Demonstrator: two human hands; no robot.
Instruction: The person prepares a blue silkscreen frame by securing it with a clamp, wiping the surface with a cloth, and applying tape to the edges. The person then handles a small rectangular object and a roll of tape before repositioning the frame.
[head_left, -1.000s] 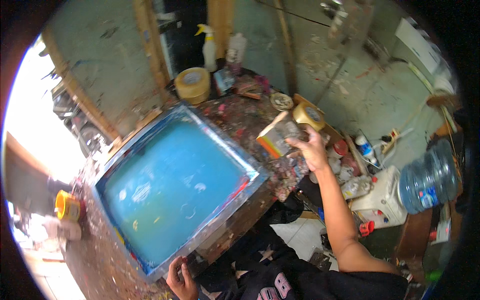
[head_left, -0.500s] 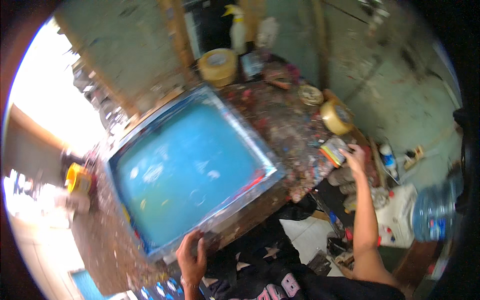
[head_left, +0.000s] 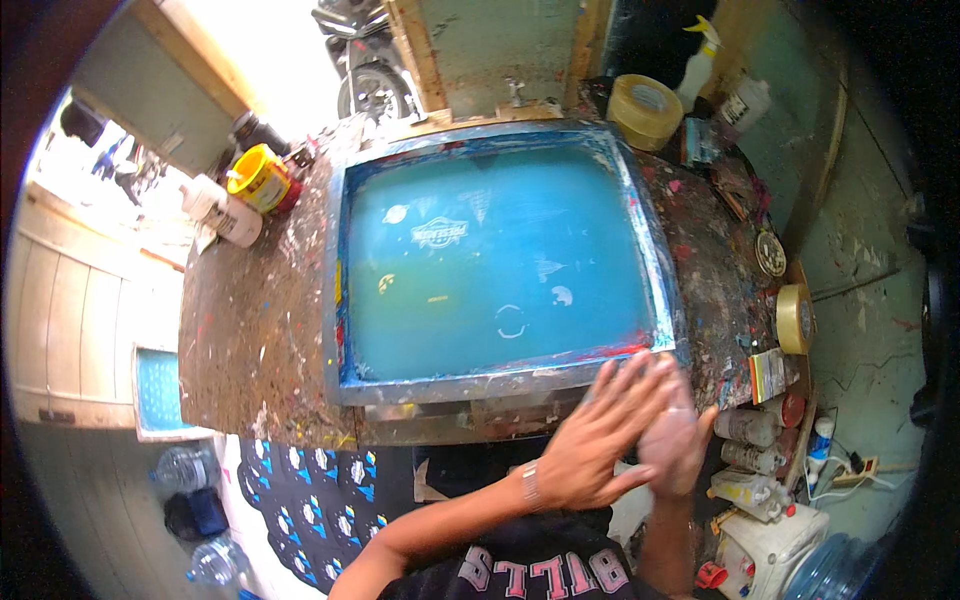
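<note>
My left hand (head_left: 598,438) and my right hand (head_left: 678,436) meet in front of the near right corner of a blue-framed printing screen (head_left: 450,392). The left palm lies flat against the right one, fingers stretched out. My right hand is partly covered and slightly blurred, its fingers also extended. Neither hand shows anything held. Light blue mesh (head_left: 440,310) fills the frame, with pale stencil marks and a yellowish patch. Right of the hands, a small striped packet (head_left: 770,377) lies near the table's right edge.
The screen lies on a paint-stained table (head_left: 260,330). Tape rolls (head_left: 645,108) (head_left: 793,318) sit along the right side. At the left stand a yellow tub (head_left: 262,180) and a white bottle (head_left: 222,210). Dark printed fabric (head_left: 315,500) hangs below the front edge. Bottles (head_left: 745,428) crowd the lower right.
My right hand has left the striped packet at the right, and my left hand has left the frame's near edge. Both have come together. The view has turned.
</note>
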